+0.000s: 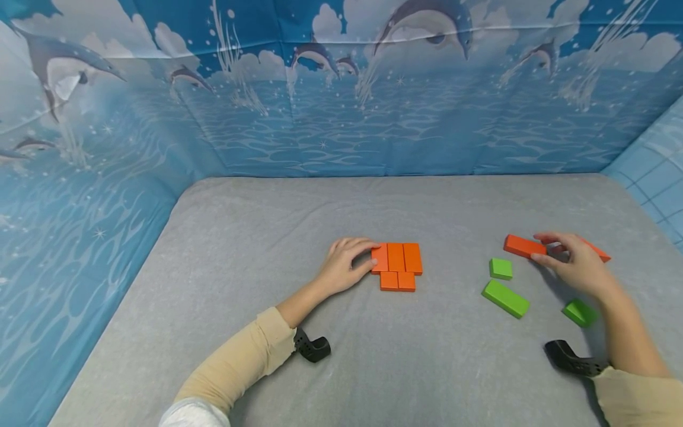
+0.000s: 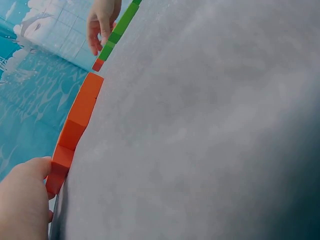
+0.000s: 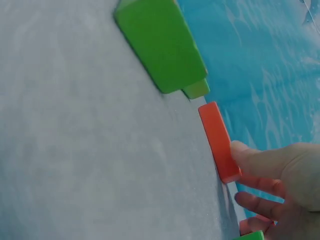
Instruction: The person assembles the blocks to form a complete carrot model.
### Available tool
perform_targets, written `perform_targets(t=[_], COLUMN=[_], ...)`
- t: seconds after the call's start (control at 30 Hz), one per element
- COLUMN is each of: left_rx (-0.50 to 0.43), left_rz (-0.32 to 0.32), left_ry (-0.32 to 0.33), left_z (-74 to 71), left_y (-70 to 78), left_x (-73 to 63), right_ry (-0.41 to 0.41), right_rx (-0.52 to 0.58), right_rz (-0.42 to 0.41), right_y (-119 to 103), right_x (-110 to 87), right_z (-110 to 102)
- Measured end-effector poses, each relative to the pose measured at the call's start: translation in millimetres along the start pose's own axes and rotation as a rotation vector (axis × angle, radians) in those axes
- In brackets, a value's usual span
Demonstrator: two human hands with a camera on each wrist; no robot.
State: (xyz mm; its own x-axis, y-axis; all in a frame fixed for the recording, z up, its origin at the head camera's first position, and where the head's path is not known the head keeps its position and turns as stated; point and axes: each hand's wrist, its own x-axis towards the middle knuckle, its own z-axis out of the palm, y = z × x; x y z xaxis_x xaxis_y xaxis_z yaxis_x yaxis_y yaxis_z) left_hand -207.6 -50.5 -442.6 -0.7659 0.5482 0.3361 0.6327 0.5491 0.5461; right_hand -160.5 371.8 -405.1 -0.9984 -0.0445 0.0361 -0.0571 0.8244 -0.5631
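Observation:
In the head view, my left hand [image 1: 341, 267] holds the left side of a flat orange block group [image 1: 396, 258], thumb and index finger on its leftmost block [image 1: 380, 258]. Three longer blocks stand side by side there, with two smaller ones against their near edge. Over to the right, my right hand [image 1: 578, 261] pinches the right end of a long red-orange block [image 1: 520, 245] between thumb and fingers. The right wrist view shows the thumb on that block's [image 3: 216, 140] face, the block on or just above the cloth.
Near the right hand lie a small green block [image 1: 500, 268], a longer green block [image 1: 506, 299] and a wedge-like green block [image 1: 580, 312]. Another red-orange piece [image 1: 596, 250] is partly hidden behind the right hand. Grey cloth [image 1: 277, 225] covers the surface; a dolphin-print curtain [image 1: 320, 118] surrounds it.

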Motion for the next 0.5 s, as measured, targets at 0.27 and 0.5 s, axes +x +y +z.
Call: perform_targets(t=[0.27,0.5], left_rx=[-0.001,0.003], left_rz=[-0.006,-0.018], left_ry=[-0.007,-0.017], left_z=[-0.3,-1.5], left_y=[0.3,1.8], left_x=[0.3,0.5], right_ry=[-0.007,0.016], right_rx=[-0.021,-0.034], right_rz=[0.023,-0.007], right_y=[2.8,2.5], right_x=[-1.8,-1.5], right_z=[1.1,2.4])
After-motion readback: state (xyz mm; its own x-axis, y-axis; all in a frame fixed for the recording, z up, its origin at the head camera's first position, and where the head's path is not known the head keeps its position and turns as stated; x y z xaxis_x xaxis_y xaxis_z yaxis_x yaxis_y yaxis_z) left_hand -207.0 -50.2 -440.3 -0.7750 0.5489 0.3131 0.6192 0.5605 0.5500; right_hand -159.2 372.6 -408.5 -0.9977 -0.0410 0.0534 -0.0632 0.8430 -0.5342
